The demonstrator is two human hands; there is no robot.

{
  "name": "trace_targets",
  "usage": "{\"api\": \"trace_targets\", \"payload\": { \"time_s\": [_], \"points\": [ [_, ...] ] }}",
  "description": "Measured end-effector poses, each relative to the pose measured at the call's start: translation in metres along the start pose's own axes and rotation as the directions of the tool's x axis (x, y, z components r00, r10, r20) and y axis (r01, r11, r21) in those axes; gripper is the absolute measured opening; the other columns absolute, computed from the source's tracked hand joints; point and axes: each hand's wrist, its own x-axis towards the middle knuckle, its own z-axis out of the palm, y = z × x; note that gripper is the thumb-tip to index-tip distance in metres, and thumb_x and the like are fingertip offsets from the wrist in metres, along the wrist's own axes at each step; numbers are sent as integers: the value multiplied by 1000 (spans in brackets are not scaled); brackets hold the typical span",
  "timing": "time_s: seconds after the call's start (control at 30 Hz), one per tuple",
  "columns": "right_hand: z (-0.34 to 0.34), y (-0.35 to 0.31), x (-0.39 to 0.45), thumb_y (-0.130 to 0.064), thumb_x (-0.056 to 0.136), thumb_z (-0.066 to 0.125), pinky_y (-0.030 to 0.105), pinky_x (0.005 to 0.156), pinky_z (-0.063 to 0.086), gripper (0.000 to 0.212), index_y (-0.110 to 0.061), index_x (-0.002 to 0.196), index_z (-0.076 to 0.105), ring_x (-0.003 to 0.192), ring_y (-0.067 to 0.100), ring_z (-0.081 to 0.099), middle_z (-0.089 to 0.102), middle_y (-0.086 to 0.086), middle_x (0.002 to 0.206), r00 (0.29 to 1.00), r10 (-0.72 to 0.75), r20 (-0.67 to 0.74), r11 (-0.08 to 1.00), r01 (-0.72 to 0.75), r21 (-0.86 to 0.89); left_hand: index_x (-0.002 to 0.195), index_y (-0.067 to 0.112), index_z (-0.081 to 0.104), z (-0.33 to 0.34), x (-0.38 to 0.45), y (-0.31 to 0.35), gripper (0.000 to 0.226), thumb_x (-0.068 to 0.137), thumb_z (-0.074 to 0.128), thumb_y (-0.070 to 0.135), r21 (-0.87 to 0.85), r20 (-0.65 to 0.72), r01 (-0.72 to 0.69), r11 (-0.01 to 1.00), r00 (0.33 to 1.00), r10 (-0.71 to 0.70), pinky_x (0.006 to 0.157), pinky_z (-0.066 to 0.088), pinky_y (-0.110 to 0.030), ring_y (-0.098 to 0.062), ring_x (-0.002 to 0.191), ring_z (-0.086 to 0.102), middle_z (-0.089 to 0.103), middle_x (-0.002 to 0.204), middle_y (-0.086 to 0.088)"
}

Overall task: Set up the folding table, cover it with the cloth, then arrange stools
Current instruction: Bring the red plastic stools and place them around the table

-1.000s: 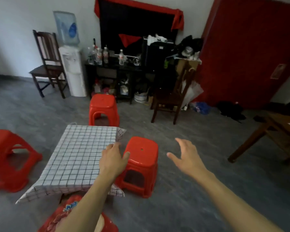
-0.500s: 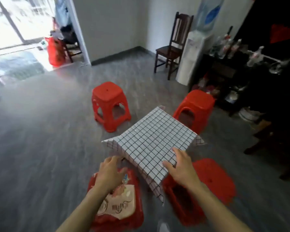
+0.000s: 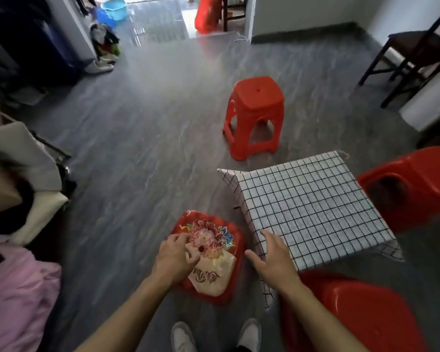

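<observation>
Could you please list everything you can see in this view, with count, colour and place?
Table: one, covered by white cloth with black checks, centre right.
Plain stools: three, red; one beyond the table, one at the right edge, one at the lower right.
Flowered stool: one, red, left of the table.
Wooden chair: one, dark brown, top right.
Basin: one, light blue, top left.
Shoes: two, whitish, bottom centre.
Left hand: on the flowered stool, fingers curled at its edge.
Right hand: flat on the table's near corner.
</observation>
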Motion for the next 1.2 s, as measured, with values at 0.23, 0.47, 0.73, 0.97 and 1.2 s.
{"api": "trace_targets", "payload": {
  "time_s": [0.23, 0.47, 0.73, 0.97, 1.2],
  "points": [
    [80, 18, 53, -48, 83, 69, 38, 114, 32, 80, -13, 147, 37, 136, 24, 36, 41, 10, 145, 1000, 21, -16, 999, -22, -38, 136, 22, 49, 52, 57, -65, 63, 80, 68, 46, 8, -5, -10, 1000, 1000, 10, 104, 40, -36, -24, 124, 47, 50, 136, -5],
    [178, 50, 73, -44, 81, 75, 30, 111, 28, 87, -12, 149, 31, 135, 22, 36, 38, 11, 146, 994, 106, 8, 992, -105, -64, 142, 26, 41, 117, 89, -120, 68, 83, 66, 49, 56, 52, -68, 996, 997, 65, 110, 35, -39, -24, 133, 34, 36, 147, -4],
    [253, 73, 113, -60, 65, 80, 52, 110, 38, 113, -30, 152, 14, 134, 33, 38, 32, 14, 147, 975, 221, 16, 975, -221, -18, 145, 38, 26, 147, 150, -149, 87, 74, 74, 52, 199, -3, -135, 971, 990, 138, 116, 28, -49, -32, 145, 8, 2, 160, -9],
    [291, 87, 128, -53, 53, 90, 51, 115, 30, 148, -28, 152, -17, 138, 38, 32, 8, 20, 156, 950, 312, -12, 950, -311, 5, 150, 47, -6, 171, 189, -170, 125, 64, 84, 52, 142, 151, -57, 988, 988, 36, 114, 26, -55, -35, 146, 3, -17, 160, -3],
    [287, 84, 133, -46, 49, 94, 46, 108, 39, 154, -20, 152, -17, 129, 36, 42, 24, 21, 147, 917, 399, 2, 915, -399, 60, 147, 54, -1, 173, 189, -171, 124, 60, 88, 47, 76, 120, 8, 997, 993, -17, 109, 36, -56, -35, 141, 20, 7, 156, -10]
  ]
}}
